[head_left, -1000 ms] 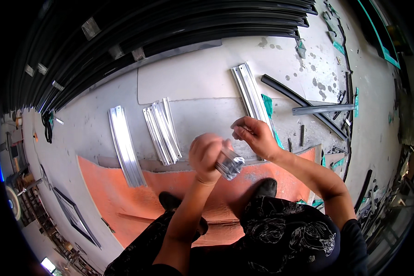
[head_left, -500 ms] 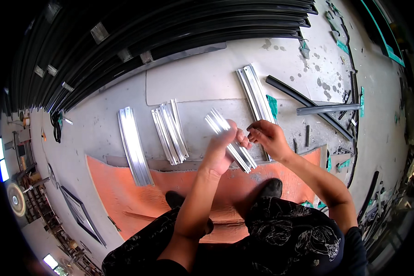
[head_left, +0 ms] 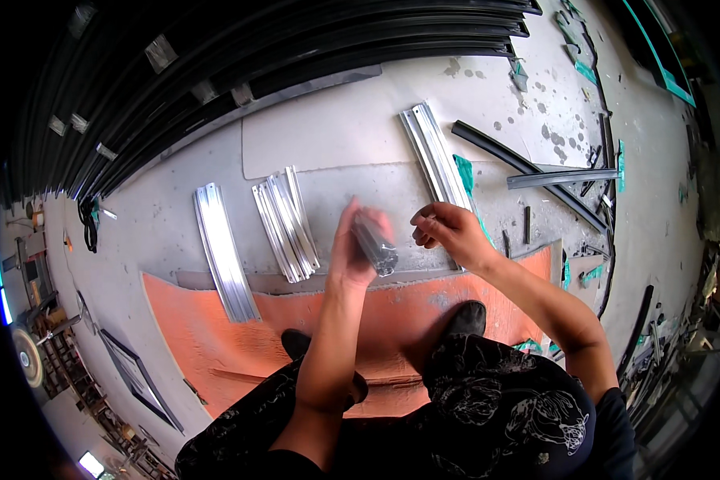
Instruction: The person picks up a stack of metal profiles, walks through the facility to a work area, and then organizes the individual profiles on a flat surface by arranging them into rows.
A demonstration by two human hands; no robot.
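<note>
My left hand [head_left: 350, 260] is closed round a small bundle of metal profiles [head_left: 378, 248], tipped so that its cut end faces up toward me. The hand is blurred by motion. To the right of it, and apart from the bundle, my right hand [head_left: 454, 232] has its fingers pinched together; whatever they hold, if anything, is too small to make out. Beyond the right hand lie long silver metal profiles [head_left: 438, 152]. Left of my hands are a group of shorter silver profiles [head_left: 284, 224] and a wider silver stack [head_left: 226, 252].
An orange mat [head_left: 208, 332] spreads under my feet. Long black profiles [head_left: 296, 68] are piled at the far left. Two dark bars [head_left: 528, 164] cross at the right, near green film scraps [head_left: 464, 174]. A dark frame [head_left: 140, 376] lies at the left.
The bundle in my left hand has turned from lying slantwise with its length in sight to end-on. My left hand has moved slightly left, away from the right hand.
</note>
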